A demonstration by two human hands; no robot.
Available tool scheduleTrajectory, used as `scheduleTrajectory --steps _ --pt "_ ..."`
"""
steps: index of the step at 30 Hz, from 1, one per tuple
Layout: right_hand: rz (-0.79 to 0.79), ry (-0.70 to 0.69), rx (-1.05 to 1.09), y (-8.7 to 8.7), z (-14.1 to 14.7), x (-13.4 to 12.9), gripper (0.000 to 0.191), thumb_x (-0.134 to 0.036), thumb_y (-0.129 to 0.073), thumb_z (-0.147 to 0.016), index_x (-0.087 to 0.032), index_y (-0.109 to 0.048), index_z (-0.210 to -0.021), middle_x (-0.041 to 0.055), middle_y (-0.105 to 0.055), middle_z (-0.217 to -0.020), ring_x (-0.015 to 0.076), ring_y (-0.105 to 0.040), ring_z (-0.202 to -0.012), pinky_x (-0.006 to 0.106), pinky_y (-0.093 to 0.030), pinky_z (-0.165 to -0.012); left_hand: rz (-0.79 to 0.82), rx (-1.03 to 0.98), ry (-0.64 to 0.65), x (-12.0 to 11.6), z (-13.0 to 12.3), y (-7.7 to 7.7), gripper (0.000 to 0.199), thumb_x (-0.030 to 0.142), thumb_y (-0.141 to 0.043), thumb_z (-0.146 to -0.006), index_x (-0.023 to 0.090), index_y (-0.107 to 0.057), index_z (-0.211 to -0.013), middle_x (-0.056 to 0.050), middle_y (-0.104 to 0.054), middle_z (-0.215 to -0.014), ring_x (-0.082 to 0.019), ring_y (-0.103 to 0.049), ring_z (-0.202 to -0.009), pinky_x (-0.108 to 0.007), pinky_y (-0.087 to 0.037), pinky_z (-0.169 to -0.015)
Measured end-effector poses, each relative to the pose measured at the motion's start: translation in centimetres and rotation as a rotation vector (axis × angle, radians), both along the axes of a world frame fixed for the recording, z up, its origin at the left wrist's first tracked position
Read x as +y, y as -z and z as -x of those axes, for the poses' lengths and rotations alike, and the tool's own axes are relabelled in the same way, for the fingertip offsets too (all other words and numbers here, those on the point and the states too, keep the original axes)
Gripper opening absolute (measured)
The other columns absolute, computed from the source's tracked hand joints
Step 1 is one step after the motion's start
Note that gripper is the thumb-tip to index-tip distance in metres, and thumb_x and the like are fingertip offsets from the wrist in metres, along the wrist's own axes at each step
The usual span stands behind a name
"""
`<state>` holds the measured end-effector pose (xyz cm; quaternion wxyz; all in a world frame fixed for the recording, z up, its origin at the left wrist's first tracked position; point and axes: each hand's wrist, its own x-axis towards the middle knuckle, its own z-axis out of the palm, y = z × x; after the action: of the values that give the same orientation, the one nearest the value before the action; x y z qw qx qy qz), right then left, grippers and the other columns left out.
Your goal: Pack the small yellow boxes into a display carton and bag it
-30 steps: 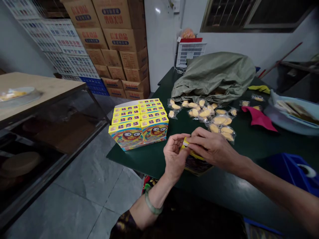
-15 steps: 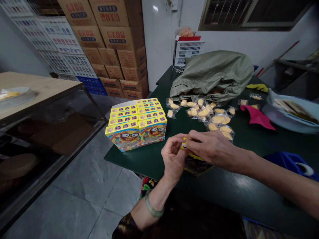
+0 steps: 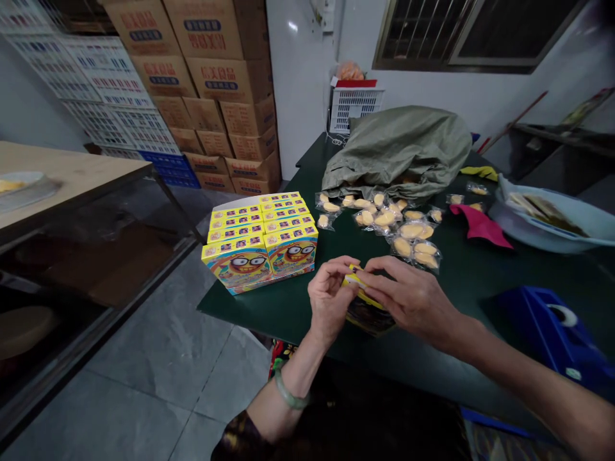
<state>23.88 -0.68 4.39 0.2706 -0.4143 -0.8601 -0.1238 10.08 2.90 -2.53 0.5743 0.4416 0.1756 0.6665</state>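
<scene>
Yellow-edged packet (image 3: 368, 306) sat at the near side of the dark green counter (image 3: 269, 314), with the fingers of the left hand (image 3: 329, 298) and right hand (image 3: 408, 298) clamped on its top from either side. From my remote view, cartoon display boxes (image 3: 259, 246) stood to the left, and sealed yellow snack packs (image 3: 408, 234) lay beyond.

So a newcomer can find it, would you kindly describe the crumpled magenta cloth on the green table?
On the dark green table, find the olive-green sack with yellow packets at its mouth. Right of them, by a pale blue basin, lies the magenta cloth, the only pink thing.
</scene>
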Motion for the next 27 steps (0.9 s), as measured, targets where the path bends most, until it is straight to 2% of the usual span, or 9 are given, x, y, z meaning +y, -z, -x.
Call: scheduleTrajectory --steps 6,9,12,16,19,23,25,27 --pt "-0.033 -0.022 -0.166 -1.2 1.0 -1.2 0.025 -0.027 -0.044 -0.093 -0.016 -0.063 -0.105 0.0109 -0.065 -0.097 0.0206 -0.058 -0.083 0.033 -0.044 -0.069 -0.118 0.0 0.092 0.5 1.0 0.8 0.011 0.022 -0.07 -0.074 0.019 -0.061 -0.08 -0.005 -0.063 -0.097 -0.016 -0.06 -0.09 -0.031 -0.048 -0.08" --pt "-0.111 0.031 -0.22 -0.8 1.5 -1.5 0.02 -0.023 -0.048 -0.092 -0.015 -0.063 -0.102 0.0103 -0.066 -0.094 0.0205 -0.059 -0.081 0.034 -0.042 -0.069 -0.212 -0.012 0.132 0.8 1.4 1.1 0.01 0.024 -0.068 -0.077 0.02 -0.062 -0.082 -0.005 -0.059 -0.099 -0.017 -0.06 -0.09 -0.033 -0.048 -0.081" --pt "-0.174 0.069 -0.255 -0.1 1.7 -1.4 0.023 -0.014 -0.042 -0.092 -0.014 -0.064 -0.1 0.0111 -0.067 -0.094 0.0189 -0.059 -0.078 0.032 -0.042 -0.067 -0.298 0.033 0.138 1.3 1.5 1.2 0.012 0.024 -0.069 -0.076 0.021 -0.06 -0.084 -0.005 -0.057 -0.102 -0.016 -0.061 -0.09 -0.033 -0.049 -0.079" --pt "-0.221 0.054 -0.215 0.8 0.9 -0.5 0.026 -0.008 -0.04 -0.091 -0.014 -0.064 -0.1 0.0106 -0.067 -0.093 0.018 -0.059 -0.078 0.031 -0.044 -0.066 -0.369 0.122 0.126 2.4 1.6 1.1 0.015 0.022 -0.071 -0.075 0.02 -0.058 -0.082 -0.007 -0.057 -0.102 -0.016 -0.06 -0.09 -0.033 -0.05 -0.079" --pt "-0.214 0.018 -0.082 2.1 -0.6 -0.2 0.022 -0.016 -0.053 -0.089 -0.017 -0.06 -0.11 0.011 -0.064 -0.101 0.0195 -0.06 -0.087 0.031 -0.048 -0.07 -0.404 0.16 0.146 2.8 1.6 1.1 0.021 0.018 -0.074 -0.071 0.019 -0.057 -0.082 -0.006 -0.056 -0.102 -0.015 -0.059 -0.09 -0.03 -0.05 -0.078" --pt "-0.171 0.084 0.296 4.8 -2.4 -1.5 0.054 -0.034 -0.07 -0.079 -0.017 -0.05 -0.127 0.0161 -0.056 -0.115 0.0265 -0.057 -0.105 0.04 -0.051 -0.083 -0.379 0.195 0.188 2.5 1.5 1.4 0.037 0.013 -0.078 -0.067 0.021 -0.056 -0.096 -0.008 -0.058 -0.113 -0.016 -0.059 -0.099 -0.027 -0.051 -0.079" --pt "-0.096 0.129 0.521 6.2 -2.6 -2.3 0.054 -0.03 -0.069 -0.08 -0.02 -0.048 -0.129 0.0136 -0.058 -0.112 0.0248 -0.058 -0.103 0.04 -0.052 -0.085 -0.376 0.217 0.205 2.0 1.2 1.6 0.045 0.014 -0.077 -0.069 0.023 -0.056 -0.107 -0.009 -0.06 -0.114 -0.017 -0.061 -0.101 -0.028 -0.052 -0.081" --pt "-0.045 0.13 0.697 7.2 -2.6 -2.8 0.046 -0.023 -0.066 -0.082 -0.024 -0.051 -0.126 0.0101 -0.061 -0.108 0.0224 -0.059 -0.101 0.038 -0.052 -0.085 -0.397 0.236 0.164 1.6 0.7 1.5 0.047 0.016 -0.078 -0.069 0.023 -0.058 -0.112 -0.008 -0.063 -0.108 -0.017 -0.062 -0.099 -0.028 -0.053 -0.082"
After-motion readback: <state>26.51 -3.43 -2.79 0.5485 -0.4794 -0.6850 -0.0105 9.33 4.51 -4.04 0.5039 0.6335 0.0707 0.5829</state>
